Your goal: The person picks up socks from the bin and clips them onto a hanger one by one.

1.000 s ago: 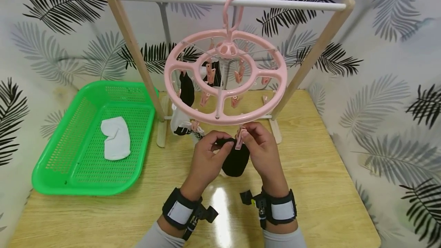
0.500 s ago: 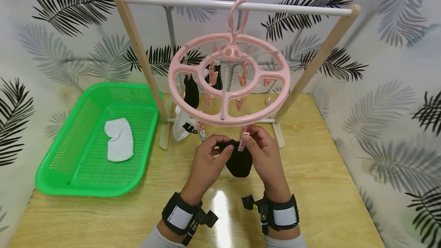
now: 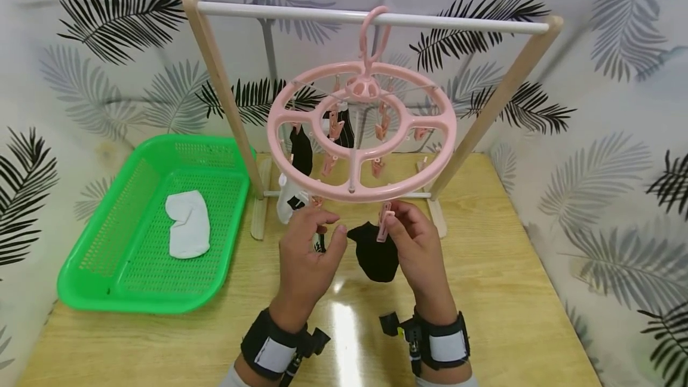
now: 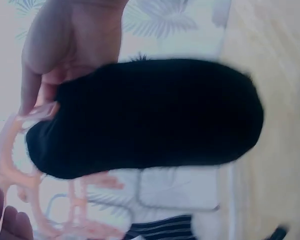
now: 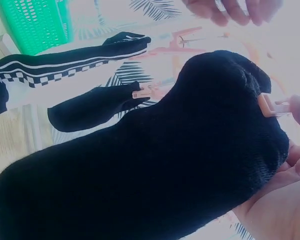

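Observation:
A black sock (image 3: 376, 258) hangs from a pink clothespin (image 3: 384, 223) below the front of a round pink hanger (image 3: 352, 194). My right hand (image 3: 421, 255) pinches this clothespin between thumb and fingers. In the right wrist view the clothespin (image 5: 265, 105) sits over the edge of the sock (image 5: 155, 165). Left of the sock, my left hand (image 3: 306, 258) is apart from it, thumb and forefinger spread with nothing between them. Its fingers (image 5: 235, 7) show at the top of the right wrist view. The sock (image 4: 155, 115) fills much of the left wrist view.
The hanger hooks over a white bar (image 3: 301, 14) on a wooden stand. Other socks hang on its left side, among them a checkered one (image 5: 65, 65) and a black one (image 5: 90, 110). At left, a green basket (image 3: 70, 279) holds a white sock (image 3: 188, 223).
My left hand has let go of the black sock's edge and moved left, its thumb and forefinger parting. The right hand keeps hold of the clothespin.

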The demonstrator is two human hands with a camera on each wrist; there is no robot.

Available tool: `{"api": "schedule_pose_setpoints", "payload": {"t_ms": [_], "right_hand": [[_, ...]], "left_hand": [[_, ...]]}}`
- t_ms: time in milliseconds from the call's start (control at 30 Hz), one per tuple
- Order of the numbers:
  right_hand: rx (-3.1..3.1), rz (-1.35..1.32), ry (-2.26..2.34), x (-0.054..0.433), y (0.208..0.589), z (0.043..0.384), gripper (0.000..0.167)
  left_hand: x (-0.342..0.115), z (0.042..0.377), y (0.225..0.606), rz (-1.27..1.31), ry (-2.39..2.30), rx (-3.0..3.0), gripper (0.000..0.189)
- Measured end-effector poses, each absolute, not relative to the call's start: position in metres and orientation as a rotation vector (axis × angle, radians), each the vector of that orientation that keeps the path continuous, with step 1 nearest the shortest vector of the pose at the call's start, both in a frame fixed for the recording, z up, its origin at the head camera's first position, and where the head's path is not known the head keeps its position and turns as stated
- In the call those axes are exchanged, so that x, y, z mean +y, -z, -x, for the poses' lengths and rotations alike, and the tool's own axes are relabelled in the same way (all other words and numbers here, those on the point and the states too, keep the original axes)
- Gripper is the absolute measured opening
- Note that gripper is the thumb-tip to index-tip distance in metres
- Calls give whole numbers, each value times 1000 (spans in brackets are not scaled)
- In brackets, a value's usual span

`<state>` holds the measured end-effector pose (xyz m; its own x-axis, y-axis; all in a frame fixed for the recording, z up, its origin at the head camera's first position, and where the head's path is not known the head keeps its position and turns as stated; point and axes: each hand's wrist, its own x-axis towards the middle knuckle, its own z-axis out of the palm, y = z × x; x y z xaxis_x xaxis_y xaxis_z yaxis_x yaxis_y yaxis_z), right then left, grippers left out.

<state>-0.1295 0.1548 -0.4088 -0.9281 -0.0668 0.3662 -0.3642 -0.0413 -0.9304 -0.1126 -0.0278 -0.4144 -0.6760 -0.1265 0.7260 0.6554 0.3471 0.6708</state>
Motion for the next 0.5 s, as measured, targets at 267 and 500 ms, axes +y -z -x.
{"api": "schedule_pose_setpoints", "payload": {"t_ms": [267,500], "right_hand": [[-2022,-440,-2067,156,409,130,23],[-2011,-424,-2078,157,410,129,21]], "left_hand": [[-41,127,389,529,1026,-1883,27],[-48,136,378,547,918,-2072,49]]}}
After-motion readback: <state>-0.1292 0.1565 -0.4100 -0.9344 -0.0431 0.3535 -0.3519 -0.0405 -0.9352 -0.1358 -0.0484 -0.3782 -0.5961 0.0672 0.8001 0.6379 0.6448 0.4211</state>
